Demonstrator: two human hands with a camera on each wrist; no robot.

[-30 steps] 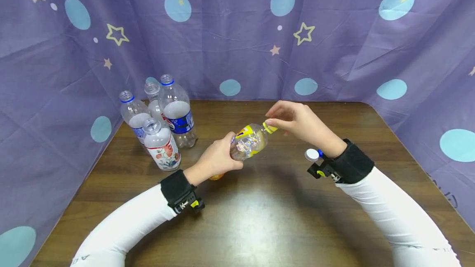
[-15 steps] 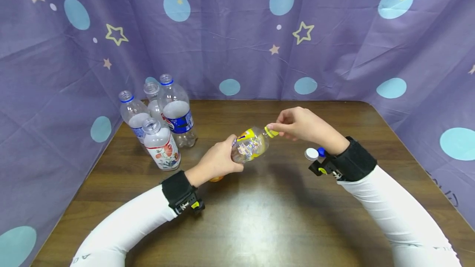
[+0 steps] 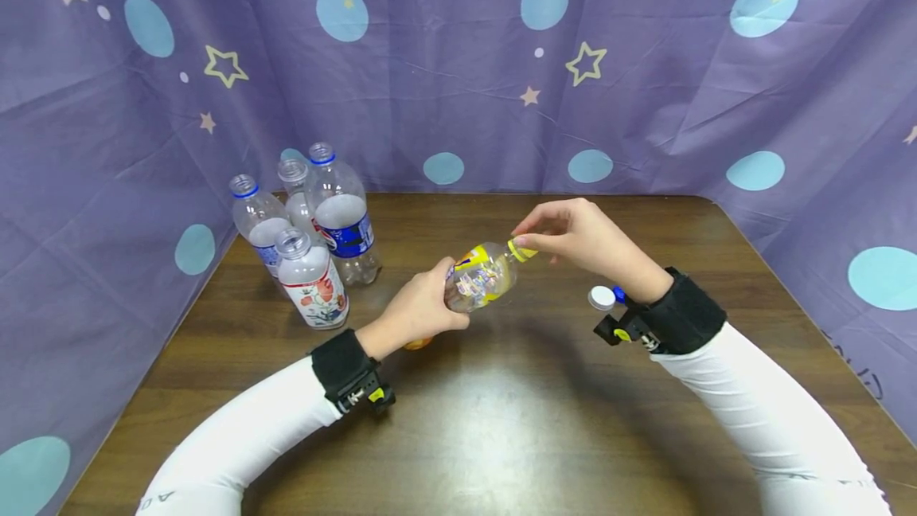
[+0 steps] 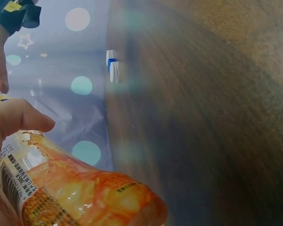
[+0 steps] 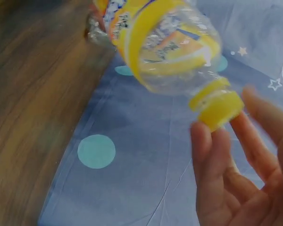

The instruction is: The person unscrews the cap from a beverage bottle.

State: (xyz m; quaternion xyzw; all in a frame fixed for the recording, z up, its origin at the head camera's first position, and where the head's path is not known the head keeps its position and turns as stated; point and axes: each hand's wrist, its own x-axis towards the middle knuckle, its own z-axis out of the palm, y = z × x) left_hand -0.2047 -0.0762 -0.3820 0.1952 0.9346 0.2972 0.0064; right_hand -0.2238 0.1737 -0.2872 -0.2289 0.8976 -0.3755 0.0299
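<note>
My left hand grips a clear plastic bottle with a yellow and orange label, held tilted above the table, its neck pointing up and right. In the left wrist view the label's orange lower part shows beneath the thumb. A yellow cap sits on the bottle's neck. Thumb and fingertips of my right hand are at opposite sides of this cap, pinching it. The right wrist view shows those fingertips at the cap's edge.
Several uncapped clear bottles stand together at the table's left, among them a blue-labelled bottle and a flower-patterned bottle. A white cap and a blue cap lie near my right wrist. A purple curtain hangs behind the wooden table.
My right hand dipped slightly and came back up at the cap, its fingers shifting around it. The bottle swayed a little with it. My left hand keeps its grip.
</note>
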